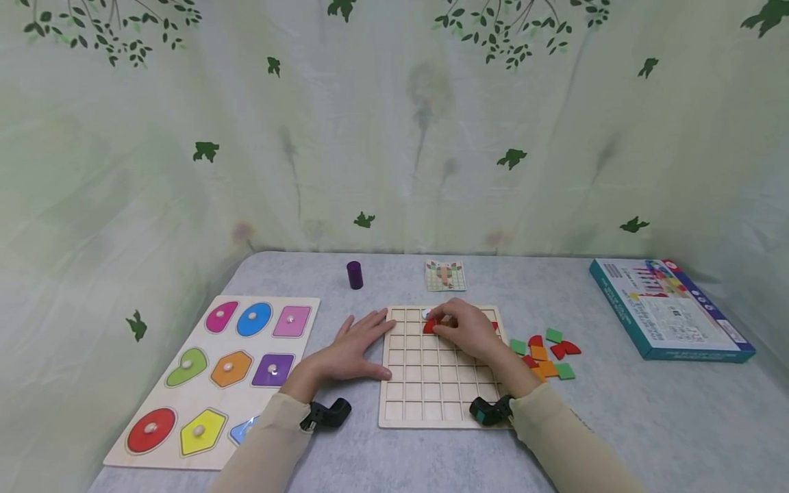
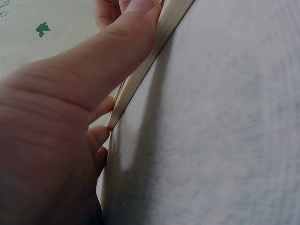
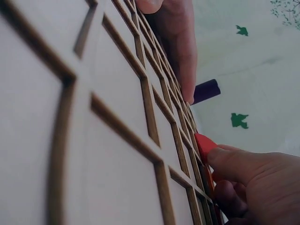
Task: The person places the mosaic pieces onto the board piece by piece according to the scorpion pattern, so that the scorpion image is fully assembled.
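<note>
A wooden grid board (image 1: 431,394) lies on the table in the head view. My left hand (image 1: 351,350) has its fingers spread and rests against the board's left edge, thumb lower down. Near the board's top, my right hand (image 1: 464,330) pinches a red curved-edged piece (image 1: 429,327) between thumb and fingers. The right wrist view shows this red piece (image 3: 204,145) standing up from the grid under the thumb. Another bit of red (image 1: 495,326) shows beyond the right hand, which hides the squares beneath it. Several red, orange and green pieces (image 1: 539,353) lie right of the board.
A patterned card (image 1: 446,277) and a dark purple cylinder (image 1: 354,275) are behind the board. To the left lies a knobbed shape puzzle (image 1: 203,376), partly covered by the left sleeve. A teal-edged box (image 1: 690,354) lies at the right. A curtain hangs behind the table.
</note>
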Available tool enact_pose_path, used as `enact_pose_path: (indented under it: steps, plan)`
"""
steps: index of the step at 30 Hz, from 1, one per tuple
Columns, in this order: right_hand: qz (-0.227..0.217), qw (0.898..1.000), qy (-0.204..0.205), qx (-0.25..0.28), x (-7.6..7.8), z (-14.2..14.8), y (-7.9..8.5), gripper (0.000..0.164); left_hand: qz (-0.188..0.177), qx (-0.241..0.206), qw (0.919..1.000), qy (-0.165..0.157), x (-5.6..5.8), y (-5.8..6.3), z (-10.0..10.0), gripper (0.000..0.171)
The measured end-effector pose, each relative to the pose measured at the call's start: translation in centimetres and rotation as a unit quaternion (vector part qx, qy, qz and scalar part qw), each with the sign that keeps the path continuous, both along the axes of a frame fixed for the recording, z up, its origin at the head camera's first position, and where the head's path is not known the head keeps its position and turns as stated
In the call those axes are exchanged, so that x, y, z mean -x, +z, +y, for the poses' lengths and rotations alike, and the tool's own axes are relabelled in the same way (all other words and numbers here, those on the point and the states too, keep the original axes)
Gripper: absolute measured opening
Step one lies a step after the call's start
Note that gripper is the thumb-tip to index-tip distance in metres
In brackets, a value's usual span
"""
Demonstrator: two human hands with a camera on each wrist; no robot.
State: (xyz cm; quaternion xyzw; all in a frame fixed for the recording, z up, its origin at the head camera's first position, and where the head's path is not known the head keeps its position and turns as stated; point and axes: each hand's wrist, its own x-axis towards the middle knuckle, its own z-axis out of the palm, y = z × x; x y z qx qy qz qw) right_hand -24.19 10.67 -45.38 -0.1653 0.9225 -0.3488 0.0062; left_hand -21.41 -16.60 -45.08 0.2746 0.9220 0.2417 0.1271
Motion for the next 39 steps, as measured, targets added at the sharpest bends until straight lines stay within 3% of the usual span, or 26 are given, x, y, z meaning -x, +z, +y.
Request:
enact_pose_path:
  steps: [20, 32, 39]
  plan:
    - [0.018, 0.999, 0.017, -0.029, 0.1, 0.1, -0.2, 0.02, 0.002, -0.003, 1.0, -0.001, 0.0, 0.0, 0.0, 0.097]
    - [0.004, 1.0, 0.017, -0.024, -0.1, 0.0, 0.0, 0.002, 0.002, 0.003, 1.0, 0.006, 0.0, -0.2, 0.0, 0.097]
    - [-0.02, 0.998, 0.066, -0.006, -0.3, 0.7, 1.0, 0.008, 0.003, 0.001, 1.0, 0.005, 0.1, -0.3, 0.1, 0.097]
